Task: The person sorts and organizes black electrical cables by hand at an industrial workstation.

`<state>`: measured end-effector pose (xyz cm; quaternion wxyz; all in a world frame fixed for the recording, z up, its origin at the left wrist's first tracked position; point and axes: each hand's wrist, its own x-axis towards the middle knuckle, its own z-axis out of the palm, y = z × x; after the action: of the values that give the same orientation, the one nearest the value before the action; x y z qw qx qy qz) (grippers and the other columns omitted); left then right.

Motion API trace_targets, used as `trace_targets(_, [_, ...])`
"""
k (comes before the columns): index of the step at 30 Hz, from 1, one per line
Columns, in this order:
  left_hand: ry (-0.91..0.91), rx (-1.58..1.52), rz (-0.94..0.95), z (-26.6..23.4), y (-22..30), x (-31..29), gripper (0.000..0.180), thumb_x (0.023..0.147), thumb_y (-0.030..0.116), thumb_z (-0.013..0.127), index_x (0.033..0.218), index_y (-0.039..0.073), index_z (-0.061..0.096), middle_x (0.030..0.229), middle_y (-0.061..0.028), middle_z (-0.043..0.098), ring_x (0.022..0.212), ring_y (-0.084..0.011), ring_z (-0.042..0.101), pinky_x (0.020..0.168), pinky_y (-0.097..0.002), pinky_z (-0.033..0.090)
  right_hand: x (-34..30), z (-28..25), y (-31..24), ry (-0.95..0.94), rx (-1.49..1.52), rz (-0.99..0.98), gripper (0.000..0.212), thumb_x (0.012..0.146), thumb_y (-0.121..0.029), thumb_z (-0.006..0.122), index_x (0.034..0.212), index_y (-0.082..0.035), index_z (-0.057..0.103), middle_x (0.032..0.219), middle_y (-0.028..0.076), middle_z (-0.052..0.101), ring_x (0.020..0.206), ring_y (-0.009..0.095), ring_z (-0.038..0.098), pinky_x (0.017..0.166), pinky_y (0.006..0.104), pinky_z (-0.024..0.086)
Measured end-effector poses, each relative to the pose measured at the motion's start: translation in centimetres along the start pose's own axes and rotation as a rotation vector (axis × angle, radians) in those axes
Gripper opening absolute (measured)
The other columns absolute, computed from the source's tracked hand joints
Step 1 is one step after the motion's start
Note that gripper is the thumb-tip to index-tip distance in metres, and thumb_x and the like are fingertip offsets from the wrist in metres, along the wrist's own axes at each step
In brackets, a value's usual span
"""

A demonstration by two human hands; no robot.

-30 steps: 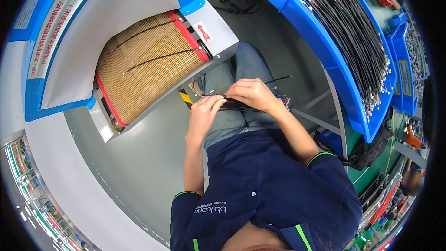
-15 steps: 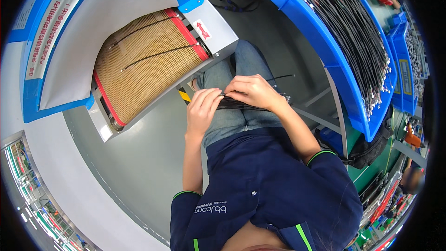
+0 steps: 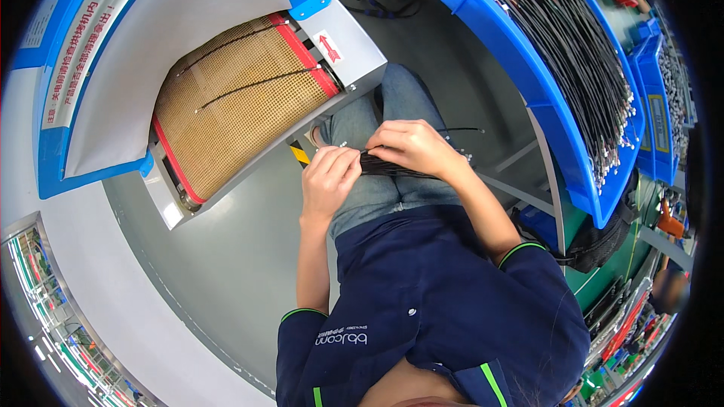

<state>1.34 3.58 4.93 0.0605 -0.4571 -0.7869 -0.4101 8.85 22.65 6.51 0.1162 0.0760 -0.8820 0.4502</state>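
The left hand (image 3: 329,175) and right hand (image 3: 412,146) pinch a thin black cable (image 3: 463,130) above the blue jeans (image 3: 363,205); their grip hides much of it, one end showing rightward. The right hand partly covers the cable bundle (image 3: 386,166) below.

Grey floor (image 3: 219,279) spreads below and left of your fingers (image 3: 392,139), catching a soft patch of light; farther left, you have a smooth white surface (image 3: 143,294) curving along it. Right of your fingers run pale metal struts (image 3: 513,194), then a green surface (image 3: 620,260).
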Motion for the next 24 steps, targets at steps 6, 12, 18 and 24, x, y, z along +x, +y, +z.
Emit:
trace_targets(6, [-0.004, 0.014, -0.017, -0.2, -0.1, 0.1, 0.015, 0.069, 0.001, 0.073, 0.081, 0.005, 0.066, 0.080, -0.0056, 0.066, 0.075, -0.0226, 0.063, 0.065, -0.0324, 0.052, -0.4, -1.1, 0.6, -0.047, -0.062, 0.028, 0.014, 0.078, -0.012, 0.072, 0.088, -0.005, 0.066, 0.079, 0.008, 0.063, 0.070, 0.026, 0.062, 0.062, 0.0342, 0.050])
trace_targets(12, [0.005, 0.050, -0.051, -0.6, -0.7, -0.1, 0.014, 0.069, 0.002, 0.072, 0.081, 0.006, 0.066, 0.079, -0.0041, 0.066, 0.075, -0.0208, 0.063, 0.064, -0.0314, 0.051, -0.8, -2.6, 1.0, -0.067, 0.056, 0.167, 0.016, 0.081, -0.011, 0.068, 0.095, -0.005, 0.066, 0.090, 0.009, 0.064, 0.078, 0.027, 0.064, 0.068, 0.0348, 0.052])
trace_targets(18, [0.007, 0.054, -0.109, -1.1, -1.3, -0.3, 0.013, 0.071, 0.002, 0.072, 0.082, 0.006, 0.066, 0.080, -0.0042, 0.067, 0.076, -0.0210, 0.063, 0.066, -0.0315, 0.051, -1.3, -2.9, 1.7, -0.044, 0.020, 0.183, 0.015, 0.080, -0.009, 0.070, 0.094, -0.003, 0.066, 0.086, 0.008, 0.065, 0.078, 0.023, 0.064, 0.066, 0.0320, 0.051])
trace_targets(24, [0.022, 0.088, -0.154, -2.5, -2.0, -0.7, 0.013, 0.072, -0.001, 0.071, 0.083, 0.004, 0.067, 0.081, -0.0069, 0.067, 0.077, -0.0225, 0.063, 0.068, -0.0318, 0.050, -1.3, -3.5, 2.1, -0.004, -0.158, 0.094, 0.010, 0.080, -0.011, 0.069, 0.086, -0.005, 0.064, 0.081, 0.007, 0.063, 0.075, 0.026, 0.062, 0.066, 0.0345, 0.051])
